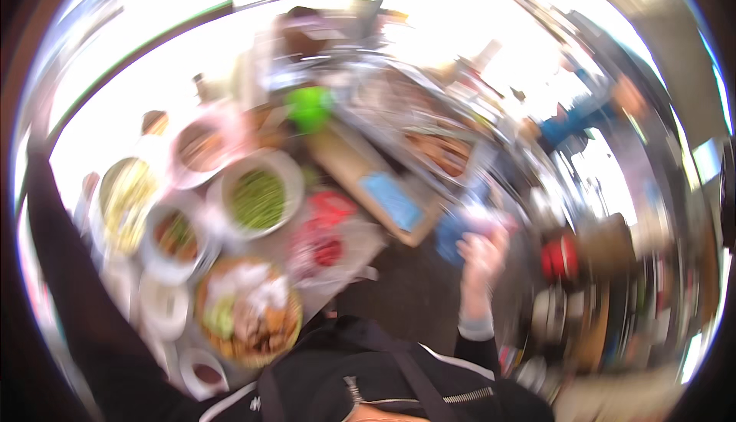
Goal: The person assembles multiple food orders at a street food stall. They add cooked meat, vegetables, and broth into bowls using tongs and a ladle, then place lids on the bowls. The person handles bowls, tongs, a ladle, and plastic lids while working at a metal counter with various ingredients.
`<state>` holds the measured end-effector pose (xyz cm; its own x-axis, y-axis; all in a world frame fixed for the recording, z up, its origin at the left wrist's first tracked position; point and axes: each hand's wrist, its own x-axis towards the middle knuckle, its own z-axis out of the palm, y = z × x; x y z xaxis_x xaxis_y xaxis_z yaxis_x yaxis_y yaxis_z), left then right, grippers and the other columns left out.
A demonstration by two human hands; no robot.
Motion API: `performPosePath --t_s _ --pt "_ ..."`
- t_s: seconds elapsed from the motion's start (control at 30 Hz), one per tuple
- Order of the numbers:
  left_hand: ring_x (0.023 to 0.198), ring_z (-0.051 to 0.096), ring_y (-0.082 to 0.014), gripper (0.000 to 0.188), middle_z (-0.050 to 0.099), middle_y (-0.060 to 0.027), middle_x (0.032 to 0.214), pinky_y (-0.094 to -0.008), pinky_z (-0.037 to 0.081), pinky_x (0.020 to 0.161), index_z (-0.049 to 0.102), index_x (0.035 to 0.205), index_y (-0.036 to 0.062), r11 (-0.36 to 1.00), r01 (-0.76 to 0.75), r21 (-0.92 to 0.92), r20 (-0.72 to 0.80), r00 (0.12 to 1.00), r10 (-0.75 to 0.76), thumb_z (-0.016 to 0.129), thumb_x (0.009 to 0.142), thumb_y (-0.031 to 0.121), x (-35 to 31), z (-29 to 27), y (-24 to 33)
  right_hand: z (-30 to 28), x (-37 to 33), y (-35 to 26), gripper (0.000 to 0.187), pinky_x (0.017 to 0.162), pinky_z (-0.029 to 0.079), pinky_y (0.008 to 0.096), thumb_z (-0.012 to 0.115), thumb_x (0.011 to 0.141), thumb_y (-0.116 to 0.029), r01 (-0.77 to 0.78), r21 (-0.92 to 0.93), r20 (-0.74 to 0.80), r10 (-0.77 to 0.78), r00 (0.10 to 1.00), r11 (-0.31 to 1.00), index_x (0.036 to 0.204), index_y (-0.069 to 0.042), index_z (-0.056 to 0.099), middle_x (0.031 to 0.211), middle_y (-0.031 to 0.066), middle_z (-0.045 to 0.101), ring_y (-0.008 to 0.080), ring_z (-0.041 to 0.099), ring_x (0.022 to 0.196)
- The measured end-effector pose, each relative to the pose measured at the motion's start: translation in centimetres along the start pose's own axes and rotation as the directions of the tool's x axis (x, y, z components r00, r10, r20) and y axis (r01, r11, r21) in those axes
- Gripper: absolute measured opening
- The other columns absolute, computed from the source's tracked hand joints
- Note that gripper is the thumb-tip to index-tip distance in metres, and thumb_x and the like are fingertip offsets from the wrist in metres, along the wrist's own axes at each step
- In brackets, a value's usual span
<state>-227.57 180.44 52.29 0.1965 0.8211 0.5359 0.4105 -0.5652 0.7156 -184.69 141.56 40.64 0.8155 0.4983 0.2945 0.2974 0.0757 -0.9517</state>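
Note:
Motion smears the whole head view. My right hand [483,257] is raised at centre right, beyond the corner of the table, with its fingers too blurred to read. Beside its fingertips is a bluish, see-through shape [452,234]; whether the hand touches it I cannot tell. My left arm [84,292], in a dark sleeve, stretches up along the left rim, and its hand does not show. Between the arms stand a white bowl of green cut vegetables [259,196], a round basket of mixed pale and brown food [249,311] and a plastic bag of red pieces [318,249].
Farther left are a bowl of pale yellow strips [129,200], a pink bowl [203,146] and a white bowl of mixed vegetables [176,238]. A long wooden board bears a blue rectangle [391,200]. Behind it lies a metal tray of brownish food [441,154]. Blurred goods crowd the right.

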Motion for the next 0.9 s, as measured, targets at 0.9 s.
performPosePath --t_s 0.9 --pt "0.122 0.052 -0.02 0.047 0.046 -0.0114 0.141 -0.0333 0.047 0.096 0.045 0.138 0.0046 0.987 0.002 0.159 -0.227 0.973 0.034 0.056 0.093 0.011 -18.1 -22.4 5.4 16.1 -3.7 -2.3 0.039 0.067 0.056 0.0294 0.051 0.096 -0.01 0.211 0.227 0.469 -0.296 0.832 0.951 0.132 0.005 0.049 0.096 0.0172 0.068 0.0208 0.067 0.075"
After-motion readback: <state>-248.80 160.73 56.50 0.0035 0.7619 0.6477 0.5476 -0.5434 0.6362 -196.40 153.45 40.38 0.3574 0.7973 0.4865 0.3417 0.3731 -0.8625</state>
